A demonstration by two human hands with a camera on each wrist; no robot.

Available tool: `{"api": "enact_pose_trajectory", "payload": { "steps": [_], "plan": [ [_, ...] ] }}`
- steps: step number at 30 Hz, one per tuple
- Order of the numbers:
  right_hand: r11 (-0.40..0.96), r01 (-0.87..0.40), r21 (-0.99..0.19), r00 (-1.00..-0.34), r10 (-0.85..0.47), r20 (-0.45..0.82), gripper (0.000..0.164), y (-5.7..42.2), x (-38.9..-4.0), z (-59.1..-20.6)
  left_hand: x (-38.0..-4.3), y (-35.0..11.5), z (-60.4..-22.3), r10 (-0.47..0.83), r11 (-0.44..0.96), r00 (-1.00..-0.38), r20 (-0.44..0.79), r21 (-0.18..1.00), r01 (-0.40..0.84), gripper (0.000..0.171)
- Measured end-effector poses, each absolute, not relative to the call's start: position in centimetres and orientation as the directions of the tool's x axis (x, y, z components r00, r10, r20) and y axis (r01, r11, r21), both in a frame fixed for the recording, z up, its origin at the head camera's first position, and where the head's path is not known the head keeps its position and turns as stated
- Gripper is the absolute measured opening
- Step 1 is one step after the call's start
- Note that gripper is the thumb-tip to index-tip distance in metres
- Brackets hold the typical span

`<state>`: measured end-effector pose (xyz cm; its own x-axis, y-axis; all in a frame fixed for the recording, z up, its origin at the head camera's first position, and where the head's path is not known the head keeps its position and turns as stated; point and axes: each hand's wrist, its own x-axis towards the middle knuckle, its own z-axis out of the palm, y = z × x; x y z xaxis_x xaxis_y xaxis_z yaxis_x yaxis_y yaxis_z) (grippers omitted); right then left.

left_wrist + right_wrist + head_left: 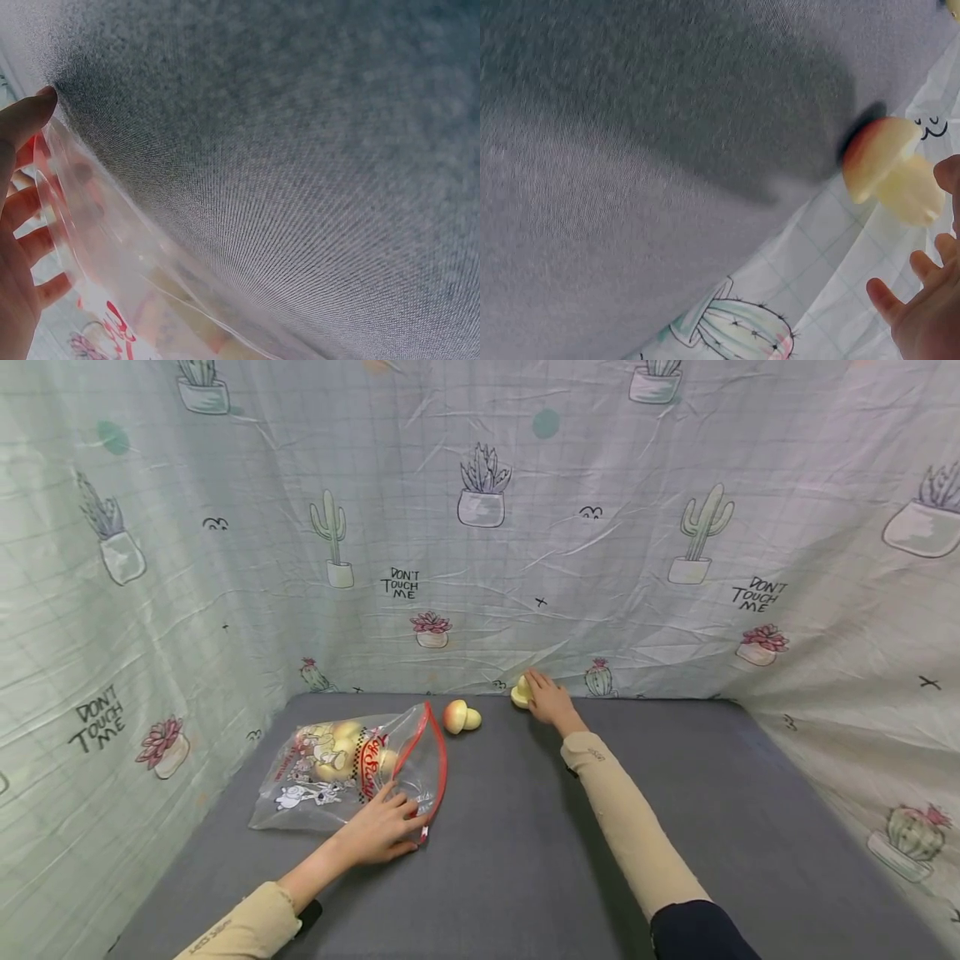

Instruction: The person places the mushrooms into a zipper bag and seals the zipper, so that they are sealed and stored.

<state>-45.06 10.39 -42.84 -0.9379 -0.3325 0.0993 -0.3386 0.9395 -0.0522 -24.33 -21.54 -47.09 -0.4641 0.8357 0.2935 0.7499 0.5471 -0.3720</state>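
A toy mushroom point(521, 693) with a pale stem stands cap down at the table's back edge. My right hand point(552, 700) is right beside it. In the right wrist view, its red-yellow cap and stem point(911, 191) show clear of the spread fingers point(885, 298) of that hand. My left hand point(385, 825) rests on the open end of a clear plastic bag point(300, 814) with a red edge. Its fingers look relaxed and spread over the plastic in the left wrist view. Several toy mushrooms are inside the bag, partly hidden by its print.
Another toy mushroom point(456, 717) lies on its side just beyond the bag's mouth. The grey table point(510, 860) ends at a cactus-printed curtain point(480, 568) at the back, with more curtain on both sides.
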Motion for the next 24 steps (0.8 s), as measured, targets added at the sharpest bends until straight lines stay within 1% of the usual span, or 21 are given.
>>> {"api": "enact_pose_trajectory", "payload": {
  "steps": [7,12,17,24],
  "plan": [
    [0.946,-0.325,-0.017,-0.944,-0.323,0.071,0.060,10.6,-45.0,-42.7,-24.5,-21.6,-47.1,0.842,0.538,-0.456,0.287,-0.384,0.750,0.040],
    [0.945,-0.326,-0.021,-0.943,-0.324,0.075,0.059,10.6,-45.0,-43.0,-24.7,-21.6,-47.1,0.845,0.532,-0.447,0.293,-0.384,0.754,0.040],
    [0.939,-0.344,-0.009,-0.931,-0.340,0.134,0.058,10.7,-44.8,-43.5,-24.7,-21.6,-47.1,0.843,0.536,-0.452,0.292,-0.377,0.756,0.040],
    [0.929,-0.366,0.044,-0.905,-0.367,0.213,0.057,10.6,-44.8,-44.4,-24.6,-21.6,-47.1,0.840,0.541,-0.460,0.288,-0.374,0.754,0.040]
  ]
}}
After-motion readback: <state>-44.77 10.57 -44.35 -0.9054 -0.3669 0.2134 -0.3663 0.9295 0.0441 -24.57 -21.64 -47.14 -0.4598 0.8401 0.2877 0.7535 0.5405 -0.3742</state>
